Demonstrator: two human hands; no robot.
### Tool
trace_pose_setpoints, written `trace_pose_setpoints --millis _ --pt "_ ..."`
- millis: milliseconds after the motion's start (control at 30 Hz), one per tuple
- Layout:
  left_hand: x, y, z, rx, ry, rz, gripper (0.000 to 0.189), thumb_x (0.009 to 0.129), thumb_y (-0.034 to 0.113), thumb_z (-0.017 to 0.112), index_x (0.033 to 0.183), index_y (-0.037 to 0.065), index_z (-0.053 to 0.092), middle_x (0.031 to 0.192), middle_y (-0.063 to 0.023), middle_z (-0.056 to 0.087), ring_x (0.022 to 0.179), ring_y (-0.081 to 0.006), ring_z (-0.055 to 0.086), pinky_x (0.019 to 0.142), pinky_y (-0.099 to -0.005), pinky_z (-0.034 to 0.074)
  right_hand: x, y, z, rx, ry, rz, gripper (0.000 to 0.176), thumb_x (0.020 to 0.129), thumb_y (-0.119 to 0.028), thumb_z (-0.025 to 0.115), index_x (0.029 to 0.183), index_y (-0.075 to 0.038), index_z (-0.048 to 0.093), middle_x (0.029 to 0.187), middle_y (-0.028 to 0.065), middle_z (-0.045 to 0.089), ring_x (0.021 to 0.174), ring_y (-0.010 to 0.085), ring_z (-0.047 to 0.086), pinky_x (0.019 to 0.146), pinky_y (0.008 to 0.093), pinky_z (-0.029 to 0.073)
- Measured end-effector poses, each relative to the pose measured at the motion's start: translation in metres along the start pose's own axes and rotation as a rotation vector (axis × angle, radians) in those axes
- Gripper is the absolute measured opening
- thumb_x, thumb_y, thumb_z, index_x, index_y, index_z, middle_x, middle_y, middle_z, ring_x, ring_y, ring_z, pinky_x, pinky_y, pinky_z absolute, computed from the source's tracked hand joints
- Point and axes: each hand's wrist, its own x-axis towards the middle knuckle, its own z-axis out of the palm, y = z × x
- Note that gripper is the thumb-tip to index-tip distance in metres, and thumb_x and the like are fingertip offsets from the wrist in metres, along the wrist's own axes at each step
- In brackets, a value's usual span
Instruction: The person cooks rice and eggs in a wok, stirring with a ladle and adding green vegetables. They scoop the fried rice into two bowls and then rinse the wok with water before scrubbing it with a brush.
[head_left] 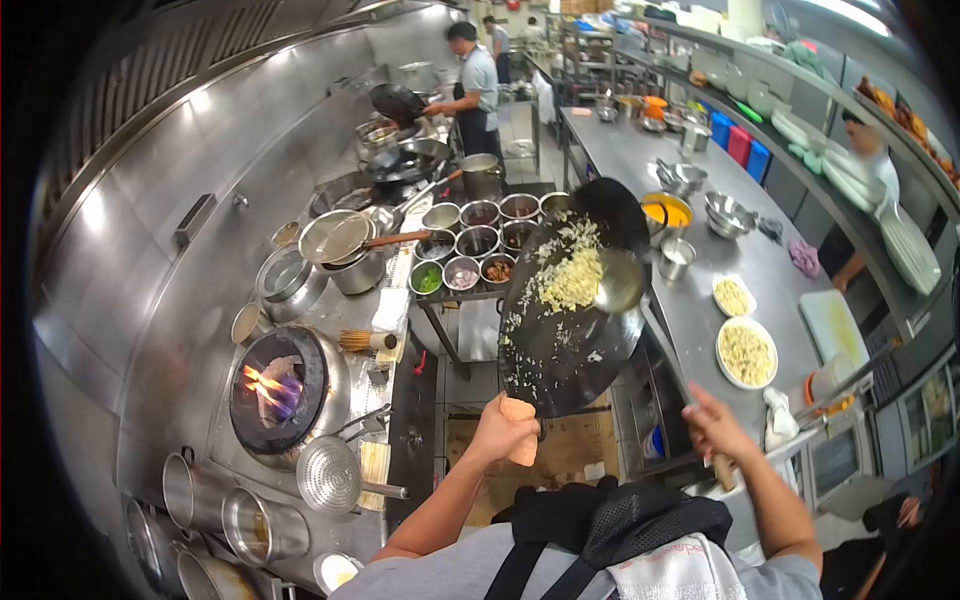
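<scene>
My left hand (500, 432) is closed round the near handle of a black wok (570, 365), with a folded orange cloth (521, 440) in its grip. The wok is lifted off the stove and tilted. Inside it lies yellow and white food that looks like fried rice (572, 280), with loose grains scattered over the dark metal. My right hand (718, 428) is wrapped round the wooden handle of a long ladle (622, 285). The ladle's metal bowl sits inside the wok, beside the rice.
A lit burner (275, 388) flames on the left, near a perforated skimmer (330, 474). Several seasoning pots (462, 273) stand ahead. On the right counter are a large plate of rice (747, 353) and a smaller one (734, 296). Another person (478, 85) works at a far wok.
</scene>
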Motion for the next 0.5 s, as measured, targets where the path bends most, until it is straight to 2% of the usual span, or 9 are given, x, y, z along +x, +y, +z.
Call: trace_pose_setpoints --millis 33,100,133,200,233,300,333,467,500 --pt "0.005 -0.008 0.003 -0.012 0.022 0.011 0.034 0.071 0.004 0.077 0.1 -0.001 0.06 0.085 -0.0092 0.067 0.071 -0.0173 0.067 0.065 -0.0337 0.056 0.002 0.004 0.016 0.153 -0.113 0.052 0.065 0.103 -0.027 0.055 0.159 -0.031 0.021 0.06 -0.0038 0.041 0.044 0.0073 0.04 0.039 0.0243 0.037" --pt "0.016 -0.051 0.011 -0.221 -0.004 -0.199 0.026 0.072 0.005 0.075 0.094 0.001 0.061 0.087 -0.007 0.067 0.073 -0.0156 0.066 0.067 -0.0329 0.056 0.011 0.012 0.043 0.43 -0.214 0.178 0.055 0.104 -0.027 0.052 0.154 -0.035 0.032 0.06 -0.0038 0.037 0.041 0.0057 0.034 0.035 0.0222 0.034" --pt "0.013 -0.067 0.016 -0.366 -0.038 -0.29 0.019 0.079 0.006 0.07 0.095 0.002 0.06 0.086 -0.0076 0.066 0.071 -0.0188 0.066 0.06 -0.0365 0.057 0.02 0.025 0.044 0.541 -0.313 0.232 0.051 0.104 -0.027 0.051 0.152 -0.036 0.034 0.061 -0.0043 0.036 0.041 0.0048 0.033 0.035 0.0213 0.032" --pt "-0.005 -0.086 0.022 -0.545 -0.084 -0.423 0.017 0.083 0.011 0.069 0.095 0.003 0.06 0.084 -0.0086 0.066 0.071 -0.0208 0.067 0.058 -0.0365 0.057 0.04 0.057 0.034 0.762 -0.534 0.301 0.043 0.106 -0.028 0.047 0.147 -0.037 0.038 0.062 -0.0049 0.035 0.042 0.0027 0.032 0.037 0.0196 0.03" --pt "-0.015 -0.098 0.027 -0.725 -0.127 -0.559 0.017 0.087 0.015 0.067 0.095 0.003 0.06 0.081 -0.0096 0.065 0.07 -0.0227 0.067 0.056 -0.0365 0.057 0.036 0.061 0.03 0.812 -0.529 0.354 0.036 0.106 -0.03 0.048 0.142 -0.036 0.043 0.063 -0.0047 0.037 0.042 0.0022 0.033 0.035 0.0195 0.03" --pt "-0.039 -0.142 0.04 -1.033 -0.096 -0.613 0.016 0.09 0.019 0.063 0.098 0.006 0.057 0.082 -0.0117 0.064 0.064 -0.0263 0.066 0.046 -0.0373 0.055 0.035 0.093 0.013 1.087 -0.573 0.494 0.025 0.106 -0.032 0.048 0.13 -0.032 0.049 0.064 -0.0045 0.04 0.041 0.0011 0.033 0.033 0.019 0.031" --pt "-0.051 -0.152 0.044 -1.025 -0.062 -0.693 0.016 0.089 0.017 0.063 0.099 0.008 0.055 0.084 -0.0127 0.064 0.061 -0.0267 0.065 0.043 -0.037 0.053 0.025 0.093 0.003 1.163 -0.589 0.547 0.016 0.105 -0.033 0.05 0.121 -0.029 0.051 0.064 -0.0041 0.042 0.04 0.0006 0.034 0.032 0.0184 0.032" --pt "-0.08 -0.16 0.054 -0.828 -0.01 -0.81 0.019 0.086 0.014 0.062 0.101 0.011 0.052 0.083 -0.0138 0.064 0.055 -0.0272 0.064 0.039 -0.0377 0.053 -0.003 0.082 -0.054 1.095 -0.4 0.358 0.021 0.103 -0.034 0.054 0.123 -0.028 0.048 0.064 -0.0046 0.043 0.041 0.0007 0.034 0.033 0.018 0.03" --pt "-0.082 -0.167 0.056 -0.812 0.05 -0.798 0.018 0.085 0.013 0.061 0.1 0.011 0.052 0.082 -0.0133 0.064 0.054 -0.0274 0.064 0.04 -0.0377 0.054 -0.008 0.077 -0.071 1.025 -0.265 0.271 0.03 0.104 -0.032 0.054 0.132 -0.029 0.044 0.064 -0.0047 0.041 0.042 0.002 0.033 0.033 0.0191 0.029"
